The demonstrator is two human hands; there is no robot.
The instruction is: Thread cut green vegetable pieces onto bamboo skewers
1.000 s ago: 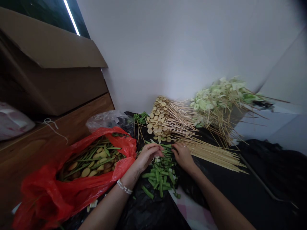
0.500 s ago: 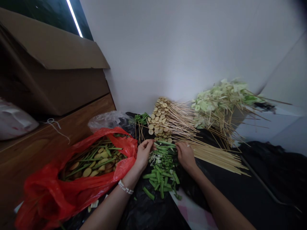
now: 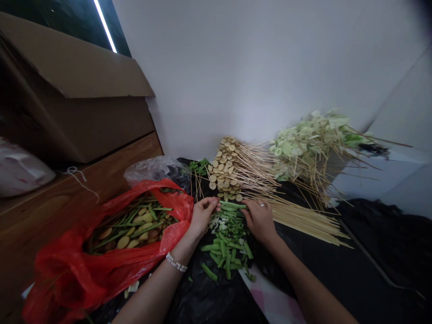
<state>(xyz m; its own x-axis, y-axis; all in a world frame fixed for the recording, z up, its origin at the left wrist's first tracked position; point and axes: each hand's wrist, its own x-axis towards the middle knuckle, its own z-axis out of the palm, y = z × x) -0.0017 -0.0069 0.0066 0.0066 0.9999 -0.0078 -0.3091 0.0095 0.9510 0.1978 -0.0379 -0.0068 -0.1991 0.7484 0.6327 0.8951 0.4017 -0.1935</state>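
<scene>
The 2 hands are apart, low in the middle of the frame. The left hand (image 3: 203, 215) pinches one end of a long green bean (image 3: 230, 205) between thumb and fingers. The right hand (image 3: 259, 220) curves down over the bean's other end - whether it grips or only touches, I cannot tell. Below them lies a heap of cut beans (image 3: 227, 252) on a black plastic sheet (image 3: 205, 299).

Just above the bean sits a stack of pale round slices (image 3: 224, 168), beside bare skewers (image 3: 303, 218) fanning right. Further up right, a pile of leafy skewers (image 3: 310, 144) leans near the wall (image 3: 253, 67). At lower left, a red bag (image 3: 60, 283) holds beans and yellowish slices - a clear bag (image 3: 151, 168) lies just behind it. A cardboard box (image 3: 74, 94) stands at upper left, on a wooden shelf (image 3: 50, 211).
</scene>
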